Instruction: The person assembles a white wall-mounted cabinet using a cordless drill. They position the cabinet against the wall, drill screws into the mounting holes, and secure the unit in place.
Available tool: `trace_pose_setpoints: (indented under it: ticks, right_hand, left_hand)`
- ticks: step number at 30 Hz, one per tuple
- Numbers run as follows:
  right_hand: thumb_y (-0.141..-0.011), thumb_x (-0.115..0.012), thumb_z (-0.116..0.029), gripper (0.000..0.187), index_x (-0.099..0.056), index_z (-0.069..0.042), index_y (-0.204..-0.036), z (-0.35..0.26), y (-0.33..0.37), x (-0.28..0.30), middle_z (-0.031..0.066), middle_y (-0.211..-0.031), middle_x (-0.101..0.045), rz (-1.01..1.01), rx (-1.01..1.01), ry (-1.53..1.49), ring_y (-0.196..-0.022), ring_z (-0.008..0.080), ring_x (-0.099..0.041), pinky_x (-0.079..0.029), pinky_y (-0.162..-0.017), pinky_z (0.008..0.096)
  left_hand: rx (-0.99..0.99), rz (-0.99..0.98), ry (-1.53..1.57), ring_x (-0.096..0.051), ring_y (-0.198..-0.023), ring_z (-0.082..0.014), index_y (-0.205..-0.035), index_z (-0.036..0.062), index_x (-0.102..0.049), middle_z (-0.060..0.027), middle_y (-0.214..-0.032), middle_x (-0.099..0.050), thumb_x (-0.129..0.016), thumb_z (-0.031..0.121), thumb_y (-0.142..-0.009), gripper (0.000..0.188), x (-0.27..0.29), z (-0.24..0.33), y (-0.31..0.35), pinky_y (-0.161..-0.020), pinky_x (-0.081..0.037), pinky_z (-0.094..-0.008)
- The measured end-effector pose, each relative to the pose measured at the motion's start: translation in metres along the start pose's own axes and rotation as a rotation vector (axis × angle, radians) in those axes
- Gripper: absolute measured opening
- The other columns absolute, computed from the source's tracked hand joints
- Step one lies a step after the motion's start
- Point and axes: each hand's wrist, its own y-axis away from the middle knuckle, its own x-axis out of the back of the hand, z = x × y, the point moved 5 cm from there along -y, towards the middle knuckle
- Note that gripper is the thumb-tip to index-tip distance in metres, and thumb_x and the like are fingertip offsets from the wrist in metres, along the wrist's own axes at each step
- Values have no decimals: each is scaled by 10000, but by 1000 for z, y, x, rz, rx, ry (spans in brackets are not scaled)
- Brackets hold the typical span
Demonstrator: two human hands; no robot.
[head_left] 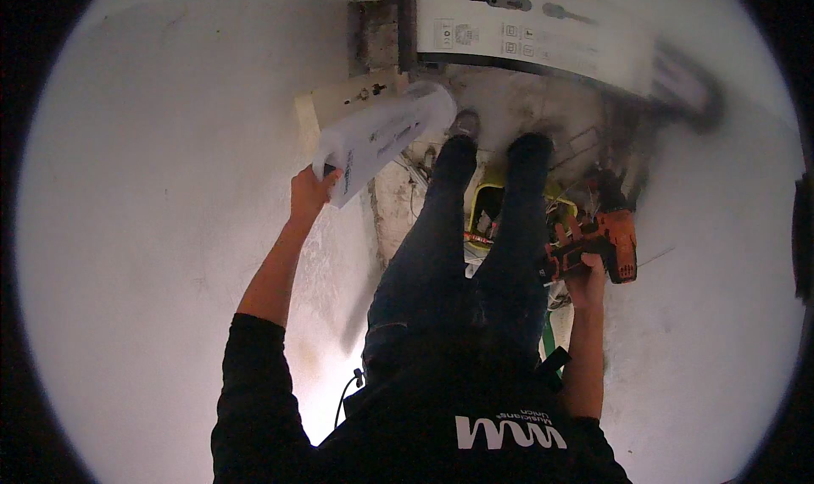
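Note:
My left hand (312, 194) is closed round the near end of a long, pale, flat piece (373, 141) with dark printing and a rounded far end. It may be plastic, but I cannot tell its exact kind. It is held tilted, pointing away and to the right, beside the left wall. In my right hand (587, 276) is an orange and black power drill (621, 242), gripped by its dark handle beside my right leg. Its front end points away along the right wall and is dim and partly blurred.
A white printed box (543, 28) with pictures of tools sits at the far end. Between my legs stands a yellow-rimmed bucket (485, 197) with mixed items inside. A cream panel with holes (339, 98) is by the left wall. White walls (161, 213) close in on both sides.

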Motion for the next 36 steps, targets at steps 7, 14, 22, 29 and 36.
trace_pose_setpoints:
  ticks: [7, 14, 22, 29, 36]
  right_hand:
    - [-643, -614, -149, 821, -220, -114, -1362, 11, -25, -12, 109, -1401, -269, 29, -44, 101, -1286, 309, -267, -311, -987, 535]
    - [-654, -613, -147, 792, -241, -95, -1351, 11, -32, -31, 127, -1376, -312, 13, -64, 146, -1264, 314, -310, -366, -954, 521]
    - [-672, -572, -167, 746, -254, -68, -1339, 15, -26, -42, 119, -1353, -348, 19, -132, 236, -1227, 296, -353, -361, -950, 506]
    - [-662, -535, -99, 706, -268, -69, -1316, 17, -8, -71, 127, -1348, -356, 56, -151, 214, -1226, 298, -358, -365, -940, 517]
    - [-687, -547, -133, 645, -311, -75, -1285, 27, -21, -78, 145, -1270, -433, 63, -229, 231, -1115, 313, -458, -414, -887, 489]
  left_hand:
    - [-6, -134, -17, -586, -486, -170, -992, 6, -583, -117, -648, -617, -715, 251, -704, 400, -26, -48, 29, -461, -456, -305]
    - [215, -7, 16, -588, -464, -213, -1003, -23, -555, -142, -642, -617, -704, 270, -717, 435, -40, -136, 81, -451, -469, -328]
    - [262, 134, 70, -626, -659, -259, -1099, 42, -546, -146, -763, -640, -658, 308, -750, 453, -48, -293, 66, -624, -477, -380]
    - [360, 134, -524, -496, -1044, -318, -1221, 46, -444, -168, -1186, -499, -696, 289, -713, 616, -44, -284, 70, -813, -463, -406]
    - [343, 304, -471, -405, -1140, -330, -1292, 81, -328, -142, -1282, -394, -730, 157, -666, 747, -46, -295, 75, -892, -420, -432]
